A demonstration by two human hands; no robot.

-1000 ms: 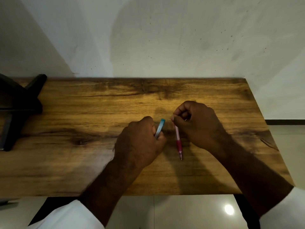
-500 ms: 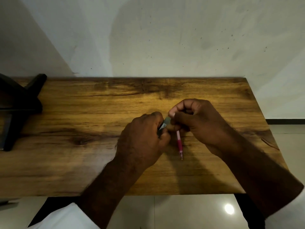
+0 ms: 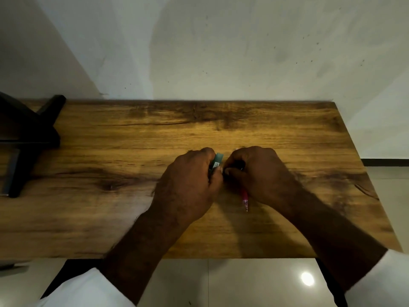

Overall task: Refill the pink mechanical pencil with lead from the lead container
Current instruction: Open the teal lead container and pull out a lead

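Left hand: my left hand (image 3: 190,185) grips the teal lead case (image 3: 217,161), fingers curled round it.
Right hand: my right hand (image 3: 256,173) grips the pencil (image 3: 244,197), its tip toward me.
Place: over the table (image 3: 110,207), hands touching.

One wide-angle head-worn view, close in, forward and down onto the wooden table (image 3: 110,218) against the wall (image 3: 221,52)

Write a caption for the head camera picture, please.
The left hand holds the teal lead container beside the right hand gripping the pink pencil over a wooden table.
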